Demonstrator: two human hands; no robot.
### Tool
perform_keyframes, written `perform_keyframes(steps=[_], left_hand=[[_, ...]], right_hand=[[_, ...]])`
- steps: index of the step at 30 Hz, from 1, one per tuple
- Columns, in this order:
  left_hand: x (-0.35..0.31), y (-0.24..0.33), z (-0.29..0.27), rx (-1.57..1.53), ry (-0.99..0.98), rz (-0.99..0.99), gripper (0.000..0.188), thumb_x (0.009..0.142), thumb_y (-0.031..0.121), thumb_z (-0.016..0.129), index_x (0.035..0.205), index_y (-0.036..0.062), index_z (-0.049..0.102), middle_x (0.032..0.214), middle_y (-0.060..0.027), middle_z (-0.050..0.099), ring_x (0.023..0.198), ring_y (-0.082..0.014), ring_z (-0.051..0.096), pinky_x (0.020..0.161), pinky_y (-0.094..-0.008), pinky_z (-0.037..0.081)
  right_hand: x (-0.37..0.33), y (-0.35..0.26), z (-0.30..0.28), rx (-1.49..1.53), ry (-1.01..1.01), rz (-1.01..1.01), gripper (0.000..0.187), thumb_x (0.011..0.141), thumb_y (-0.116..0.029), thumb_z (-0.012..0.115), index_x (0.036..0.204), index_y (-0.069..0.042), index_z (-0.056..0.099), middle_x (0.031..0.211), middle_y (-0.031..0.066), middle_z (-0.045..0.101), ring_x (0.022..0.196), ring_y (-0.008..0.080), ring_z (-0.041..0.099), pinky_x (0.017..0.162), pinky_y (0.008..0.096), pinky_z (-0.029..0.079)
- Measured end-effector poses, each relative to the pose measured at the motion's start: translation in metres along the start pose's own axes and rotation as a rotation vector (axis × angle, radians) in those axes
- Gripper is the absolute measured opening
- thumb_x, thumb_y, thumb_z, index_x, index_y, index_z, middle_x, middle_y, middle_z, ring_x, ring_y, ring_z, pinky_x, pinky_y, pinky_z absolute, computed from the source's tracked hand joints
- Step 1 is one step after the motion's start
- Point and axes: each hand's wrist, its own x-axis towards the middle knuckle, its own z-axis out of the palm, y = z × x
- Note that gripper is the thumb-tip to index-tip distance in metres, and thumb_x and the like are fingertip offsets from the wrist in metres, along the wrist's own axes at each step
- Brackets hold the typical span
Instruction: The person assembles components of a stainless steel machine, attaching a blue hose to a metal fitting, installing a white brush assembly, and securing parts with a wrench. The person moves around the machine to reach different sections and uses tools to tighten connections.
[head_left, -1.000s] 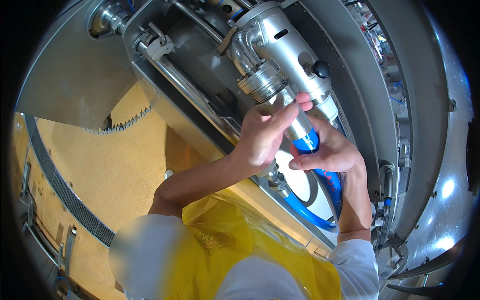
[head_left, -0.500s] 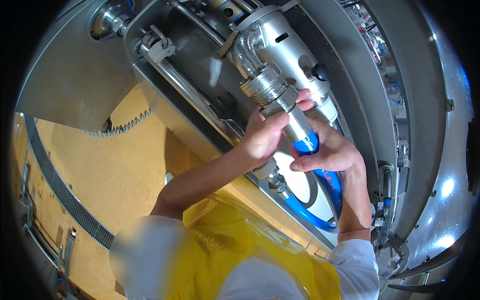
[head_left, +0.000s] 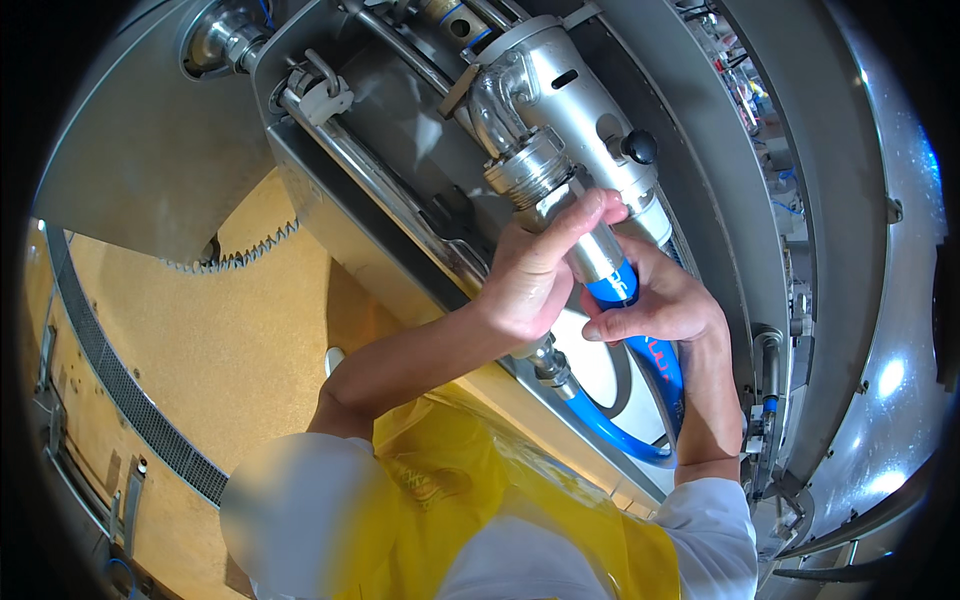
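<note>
My left hand is closed round the metal hose coupling, its thumb lying over the nut at the upper end. Just below, my right hand grips the blue hose where it enters the coupling, the thumb crossing its front. The coupling meets a threaded metal pipe fitting, which joins a bent steel pipe. Beside it lies a silver cylinder with a black knob. Some fingers are hidden behind the coupling and hose.
Grey metal walls enclose the fittings on the right. A long steel bar runs along the left side. Another metal connector on blue hose sits below my left hand. A drain grate crosses the yellowish floor.
My left hand has turned on the coupling, its thumb swinging up and to the right across the nut. My right hand stays in nearly the same place on the hose.
</note>
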Motion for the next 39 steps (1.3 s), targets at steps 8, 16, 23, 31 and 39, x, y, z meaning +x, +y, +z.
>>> perform_keyframes(steps=[8, 16, 23, 31, 39], left_hand=[[0.008, -0.007, -0.022, -0.118, -0.141, 0.101, 0.048, 0.106, 0.036, 0.060, 0.147, 0.0117, 0.055, 0.145, -0.0145, 0.058, 0.141, -0.0292, 0.048, 0.118, -0.0500, 0.037], [-0.014, 0.005, -0.006, -0.016, -0.050, 0.099, 0.051, 0.105, 0.025, 0.058, 0.149, 0.0004, 0.048, 0.151, -0.0115, 0.054, 0.146, -0.0298, 0.044, 0.122, -0.0486, 0.032], [-0.015, 0.023, 0.015, 0.090, 0.048, -0.014, 0.067, 0.100, 0.028, 0.065, 0.157, 0.0077, 0.035, 0.159, -0.0117, 0.043, 0.147, -0.0271, 0.039, 0.121, -0.0480, 0.030], [0.010, 0.006, -0.039, -0.118, -0.351, 0.039, 0.074, 0.098, 0.027, 0.064, 0.159, 0.0040, 0.030, 0.158, -0.0145, 0.042, 0.151, -0.0268, 0.035, 0.124, -0.0473, 0.029], [-0.021, 0.016, -0.009, -0.001, -0.109, 0.058, 0.073, 0.091, 0.017, 0.067, 0.156, 0.0005, 0.037, 0.160, -0.0196, 0.040, 0.151, -0.0339, 0.035, 0.124, -0.0507, 0.029]], right_hand=[[0.001, -0.008, 0.001, 0.018, -0.042, 0.049, 0.060, 0.067, -0.011, 0.095, 0.115, -0.002, 0.061, 0.091, 0.0032, 0.068, 0.082, 0.0127, 0.064, 0.075, 0.0279, 0.053], [0.003, -0.003, -0.004, 0.016, -0.073, 0.061, 0.056, 0.068, -0.011, 0.094, 0.113, -0.003, 0.061, 0.092, 0.0025, 0.068, 0.085, 0.0117, 0.063, 0.078, 0.0286, 0.052], [0.004, 0.010, -0.005, -0.014, -0.111, -0.069, 0.058, 0.076, -0.001, 0.087, 0.124, -0.001, 0.055, 0.088, 0.0052, 0.066, 0.073, 0.0128, 0.066, 0.064, 0.0279, 0.057], [0.008, 0.008, -0.005, -0.038, -0.103, -0.140, 0.053, 0.075, -0.007, 0.090, 0.118, -0.002, 0.059, 0.088, 0.0039, 0.068, 0.075, 0.0120, 0.065, 0.066, 0.0281, 0.055], [0.008, 0.005, -0.008, -0.035, -0.111, -0.024, 0.063, 0.073, -0.009, 0.092, 0.124, -0.003, 0.057, 0.090, 0.0047, 0.068, 0.080, 0.0127, 0.067, 0.070, 0.0278, 0.055]])
